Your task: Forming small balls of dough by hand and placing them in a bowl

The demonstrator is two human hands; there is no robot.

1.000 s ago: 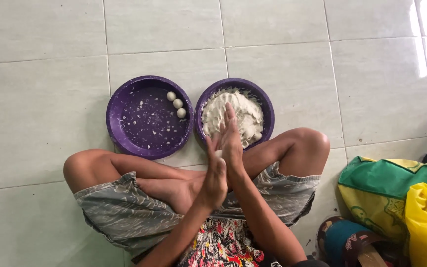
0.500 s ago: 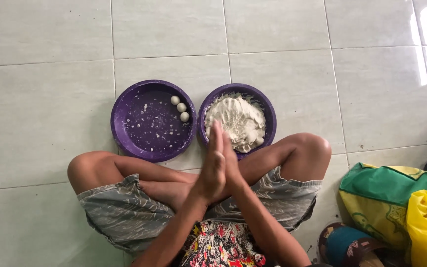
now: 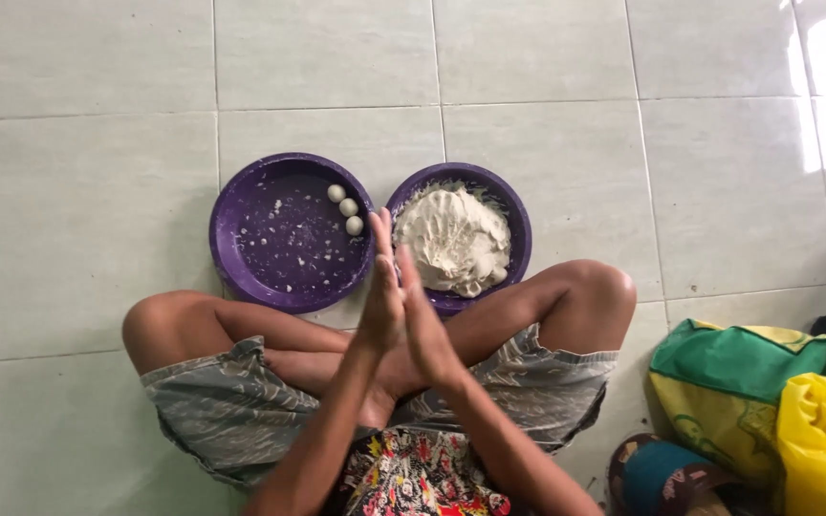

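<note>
Left hand (image 3: 383, 296) and right hand (image 3: 424, 320) pressed flat, palm to palm; any contents hidden; lumpy white dough in round purple plastic bowl (image 3: 514, 215) at 12 o'clock; glossy pale floor tiles (image 3: 97, 210).

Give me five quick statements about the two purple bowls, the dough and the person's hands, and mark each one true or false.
1. The left purple bowl holds three small white dough balls. True.
2. The right purple bowl is empty. False: it holds a mound of white dough.
3. The left hand and right hand are pressed palm to palm. True.
4. The bowls stand on a wooden table. False: they sit on a pale tiled floor.
5. A red bag lies by the person's right knee. False: a green bag and a yellow bag lie there.
</note>
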